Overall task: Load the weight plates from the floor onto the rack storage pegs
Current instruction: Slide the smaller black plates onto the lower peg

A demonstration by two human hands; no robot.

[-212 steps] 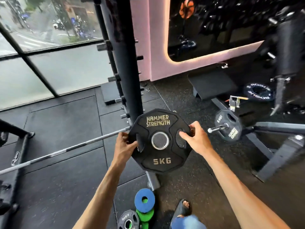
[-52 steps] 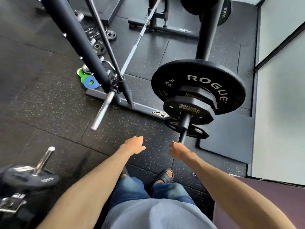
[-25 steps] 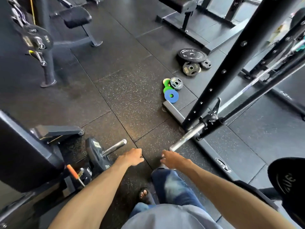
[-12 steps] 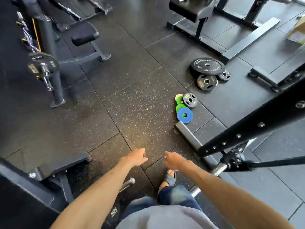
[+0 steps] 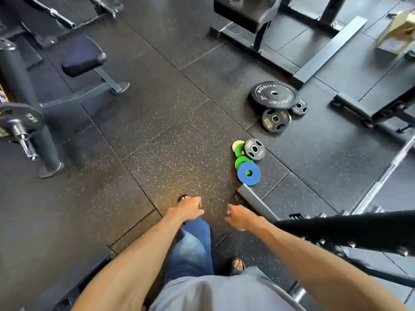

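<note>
Hands: left hand (image 5: 188,209) and right hand (image 5: 241,217) are both empty, fingers loosely curled. They hang apart from each other, touching nothing, well short of the ROGUE bumper plate (image 5: 272,95).

Plates: all lie on the rubber floor (image 5: 157,142).
- ROGUE bumper plate lies flat and is the largest.
- Black grip plate (image 5: 275,120) sits against its near rim, and a smaller grip plate (image 5: 299,107) beside that. Whether they touch or tuck under it, I cannot tell.
- Second cluster lies between the ROGUE bumper plate and the hands: grip plate marked 2.5 (image 5: 254,149), cream disc (image 5: 237,145), green change plate (image 5: 241,161) and blue change plate (image 5: 248,173), all overlapping. Blue lies over green.

Handling (judgement):
- All plates are rigid and none is fragile.
- ROGUE bumper plate is probably the heaviest, with no slots. Work fingertips under the rim, tip it onto its edge, then take opposite edges with two hands.
- Grip plates: hook fingers through the cut-out slots. One hand is likely enough.
- Change plates are light with a smooth coating and may slip. Pinch through the centre hole and take the top one first.
- Open sandal (image 5: 237,264) leaves the toes bare, so a dropped plate is the main hazard.

Rack upright (image 5: 348,227) crosses the view well apart from the ROGUE bumper plate, on its near side. No storage pegs made out.
</note>
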